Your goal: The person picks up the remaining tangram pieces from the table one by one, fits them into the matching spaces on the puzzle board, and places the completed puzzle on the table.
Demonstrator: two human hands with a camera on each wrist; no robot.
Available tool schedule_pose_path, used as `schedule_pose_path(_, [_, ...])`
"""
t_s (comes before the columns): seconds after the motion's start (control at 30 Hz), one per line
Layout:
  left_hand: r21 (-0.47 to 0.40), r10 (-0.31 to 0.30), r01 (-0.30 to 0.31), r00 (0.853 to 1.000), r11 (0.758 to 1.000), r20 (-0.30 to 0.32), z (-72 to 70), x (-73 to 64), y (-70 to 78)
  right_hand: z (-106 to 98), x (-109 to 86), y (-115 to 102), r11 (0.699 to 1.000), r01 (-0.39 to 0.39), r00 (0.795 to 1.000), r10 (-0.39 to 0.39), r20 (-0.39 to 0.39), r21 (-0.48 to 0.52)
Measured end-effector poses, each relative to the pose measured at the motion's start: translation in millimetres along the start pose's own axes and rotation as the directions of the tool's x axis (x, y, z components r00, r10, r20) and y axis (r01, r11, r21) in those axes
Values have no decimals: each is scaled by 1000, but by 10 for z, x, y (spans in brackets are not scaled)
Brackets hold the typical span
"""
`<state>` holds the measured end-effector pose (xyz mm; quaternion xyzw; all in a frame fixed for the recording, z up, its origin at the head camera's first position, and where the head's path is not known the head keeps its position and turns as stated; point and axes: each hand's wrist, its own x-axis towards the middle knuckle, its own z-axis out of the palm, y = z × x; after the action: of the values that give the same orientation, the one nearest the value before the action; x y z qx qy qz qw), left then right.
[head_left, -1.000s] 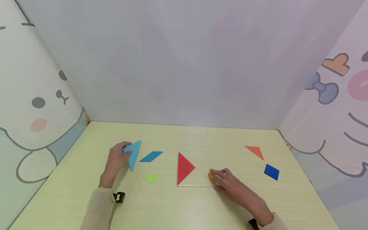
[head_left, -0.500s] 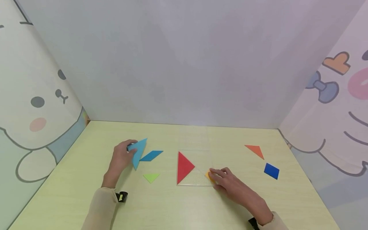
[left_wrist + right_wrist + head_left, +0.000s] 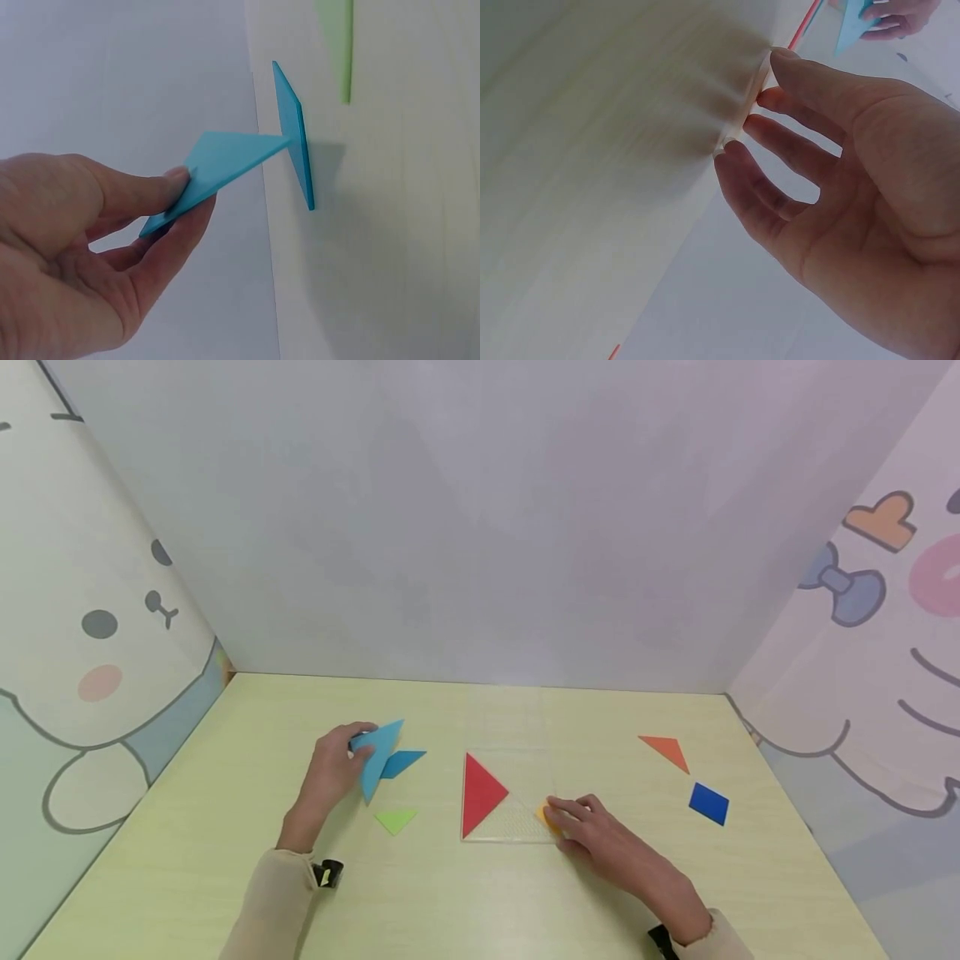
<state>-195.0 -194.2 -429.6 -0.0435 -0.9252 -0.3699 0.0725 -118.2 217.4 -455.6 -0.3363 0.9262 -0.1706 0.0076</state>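
Note:
My left hand point(image 3: 330, 774) pinches a light blue tangram triangle point(image 3: 379, 758) between thumb and fingers, held tilted above the table. In the left wrist view, its tip overlaps a blue parallelogram point(image 3: 295, 139) lying on the table; whether they touch I cannot tell. My right hand point(image 3: 603, 847) holds a yellow-orange tangram piece point(image 3: 542, 815) at the right side of a clear square tray point(image 3: 502, 842). Thumb and curved fingertips hide most of that piece, so its shape is unclear. A red triangle point(image 3: 483, 797) lies along the tray's left edge.
A small green triangle point(image 3: 395, 821) lies left of the tray, below the parallelogram. Far to the right are an orange-red triangle point(image 3: 669, 752) and a dark blue square point(image 3: 708, 803). A pale wall point(image 3: 480, 527) rises behind the table, with cartoon-printed panels on both sides.
Carrying the light blue triangle, my left hand has moved right, and the triangle now covers part of the parallelogram in the head view. My right hand has stayed in place.

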Motion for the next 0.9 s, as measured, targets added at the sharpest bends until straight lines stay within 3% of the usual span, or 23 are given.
schedule_pose_path(0.5, [-1, 86, -86, 996, 996, 17, 107, -50, 228, 6, -11, 5, 1000, 23, 1000, -23, -12, -1])
schedule_pose_path(0.7, [6, 144, -145, 989, 989, 20, 154, -68, 281, -2, -3, 1, 1000, 12, 1000, -12, -2, 4])
schedule_pose_path(0.9, [-10, 183, -183, 981, 983, 61, 199, -84, 344, 3, 3, 29, 999, 45, 999, -45, -24, -2])
